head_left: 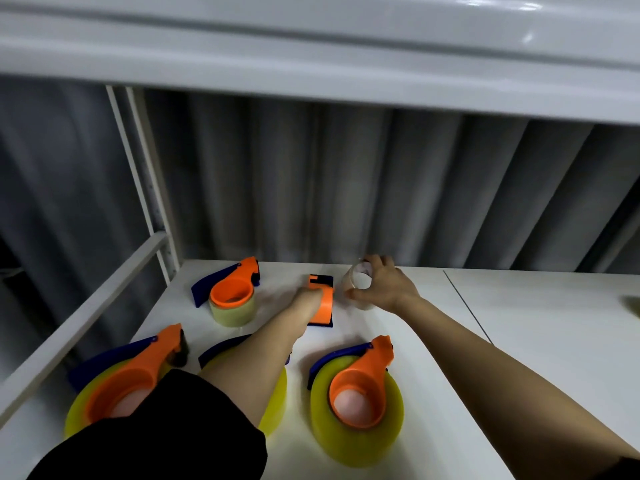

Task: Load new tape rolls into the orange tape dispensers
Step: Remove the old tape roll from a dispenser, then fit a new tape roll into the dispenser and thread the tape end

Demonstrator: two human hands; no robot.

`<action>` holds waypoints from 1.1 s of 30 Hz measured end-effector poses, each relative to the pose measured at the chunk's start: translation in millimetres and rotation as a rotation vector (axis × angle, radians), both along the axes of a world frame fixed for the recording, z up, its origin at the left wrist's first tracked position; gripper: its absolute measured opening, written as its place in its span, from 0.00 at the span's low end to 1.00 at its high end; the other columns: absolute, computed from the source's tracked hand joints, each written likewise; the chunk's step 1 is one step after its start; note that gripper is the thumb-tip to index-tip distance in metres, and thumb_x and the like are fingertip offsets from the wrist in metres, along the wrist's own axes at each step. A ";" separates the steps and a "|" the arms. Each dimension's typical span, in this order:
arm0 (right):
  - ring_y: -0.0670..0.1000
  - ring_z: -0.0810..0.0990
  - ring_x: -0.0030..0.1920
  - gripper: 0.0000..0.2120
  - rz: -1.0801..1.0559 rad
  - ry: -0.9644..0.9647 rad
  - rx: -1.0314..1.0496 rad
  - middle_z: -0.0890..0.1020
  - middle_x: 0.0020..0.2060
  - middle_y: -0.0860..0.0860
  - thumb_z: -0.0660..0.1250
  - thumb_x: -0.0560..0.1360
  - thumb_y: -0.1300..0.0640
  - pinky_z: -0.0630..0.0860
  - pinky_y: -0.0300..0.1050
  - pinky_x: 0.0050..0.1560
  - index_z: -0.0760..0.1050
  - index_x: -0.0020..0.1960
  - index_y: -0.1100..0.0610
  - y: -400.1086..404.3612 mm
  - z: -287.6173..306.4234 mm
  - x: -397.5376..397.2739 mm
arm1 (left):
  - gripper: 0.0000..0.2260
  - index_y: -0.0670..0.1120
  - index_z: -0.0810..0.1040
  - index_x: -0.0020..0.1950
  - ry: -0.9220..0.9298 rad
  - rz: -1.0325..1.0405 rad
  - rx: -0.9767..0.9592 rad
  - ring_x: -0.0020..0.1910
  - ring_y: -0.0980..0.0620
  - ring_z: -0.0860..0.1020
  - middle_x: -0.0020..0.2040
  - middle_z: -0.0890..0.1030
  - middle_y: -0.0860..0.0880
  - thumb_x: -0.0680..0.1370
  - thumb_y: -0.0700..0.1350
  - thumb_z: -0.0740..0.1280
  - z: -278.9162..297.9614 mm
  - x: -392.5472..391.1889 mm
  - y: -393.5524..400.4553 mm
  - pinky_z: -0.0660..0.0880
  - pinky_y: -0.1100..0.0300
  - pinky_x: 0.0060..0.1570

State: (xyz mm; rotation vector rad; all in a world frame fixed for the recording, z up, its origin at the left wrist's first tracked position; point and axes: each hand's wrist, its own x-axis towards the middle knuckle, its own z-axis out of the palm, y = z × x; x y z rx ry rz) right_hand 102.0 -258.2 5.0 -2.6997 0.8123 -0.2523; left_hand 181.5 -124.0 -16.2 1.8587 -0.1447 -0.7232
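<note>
My left hand (309, 298) grips an orange tape dispenser (323, 303) that stands on its edge on the white table (519, 341) and carries no roll. Just to its right, my right hand (384, 284) holds a pale, nearly bare tape core (358, 278) by its rim. Three loaded orange dispensers with yellow tape lie nearer to me: one at the front left (124, 382), one partly hidden under my left forearm (273, 400), and one at the front right (356, 393). A fourth dispenser (230, 292) with a smaller yellowish roll lies at the back left.
A white shelf overhangs the table, carried by a white upright post (145, 181) at the left. A grey corrugated wall stands behind the table. A seam (467, 306) splits the tabletop to the right of my hands. Some small dark thing (632, 304) shows at the far right edge.
</note>
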 end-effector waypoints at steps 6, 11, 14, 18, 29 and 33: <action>0.56 0.73 0.62 0.41 0.004 0.014 -0.009 0.67 0.67 0.52 0.72 0.64 0.35 0.78 0.50 0.55 0.61 0.71 0.48 6.0 0.9 -3.5 | 0.20 0.39 0.61 0.68 -0.065 0.035 0.068 0.44 0.50 0.70 0.49 0.72 0.44 0.79 0.45 0.61 12.0 -0.8 3.6 0.69 0.59 0.40; 0.56 0.72 0.62 0.40 -0.010 0.020 -0.041 0.67 0.67 0.51 0.70 0.66 0.34 0.77 0.50 0.55 0.61 0.71 0.48 16.9 11.3 -8.5 | 0.24 0.45 0.63 0.71 -0.491 -0.142 0.209 0.63 0.42 0.70 0.67 0.66 0.42 0.76 0.45 0.65 30.1 1.2 11.5 0.72 0.51 0.61; 0.56 0.73 0.61 0.39 -0.010 0.018 -0.069 0.68 0.66 0.51 0.68 0.67 0.33 0.77 0.49 0.54 0.61 0.71 0.48 24.6 19.0 -10.8 | 0.25 0.48 0.64 0.71 -0.814 -0.384 0.262 0.66 0.43 0.69 0.68 0.67 0.45 0.75 0.45 0.67 39.8 0.8 21.3 0.70 0.49 0.62; 0.56 0.72 0.62 0.38 -0.034 0.003 -0.054 0.68 0.66 0.52 0.67 0.67 0.34 0.76 0.50 0.56 0.61 0.71 0.48 40.6 31.1 -14.9 | 0.26 0.47 0.62 0.71 -1.077 -0.607 0.385 0.64 0.42 0.70 0.68 0.66 0.44 0.75 0.48 0.66 52.1 -7.0 30.1 0.71 0.50 0.59; 0.57 0.70 0.65 0.38 -0.148 0.066 -0.103 0.67 0.68 0.53 0.65 0.69 0.35 0.74 0.49 0.58 0.60 0.73 0.49 57.0 41.3 -57.6 | 0.39 0.49 0.63 0.69 -1.003 -0.643 0.305 0.67 0.46 0.70 0.68 0.70 0.47 0.65 0.64 0.72 58.8 -52.4 27.1 0.69 0.51 0.62; 0.57 0.70 0.65 0.39 -0.173 0.075 -0.100 0.67 0.68 0.54 0.65 0.69 0.34 0.73 0.49 0.58 0.59 0.74 0.49 42.7 40.1 -92.3 | 0.38 0.48 0.63 0.69 -1.037 -0.654 0.324 0.66 0.44 0.71 0.67 0.70 0.46 0.66 0.63 0.72 53.6 -80.9 10.3 0.69 0.50 0.61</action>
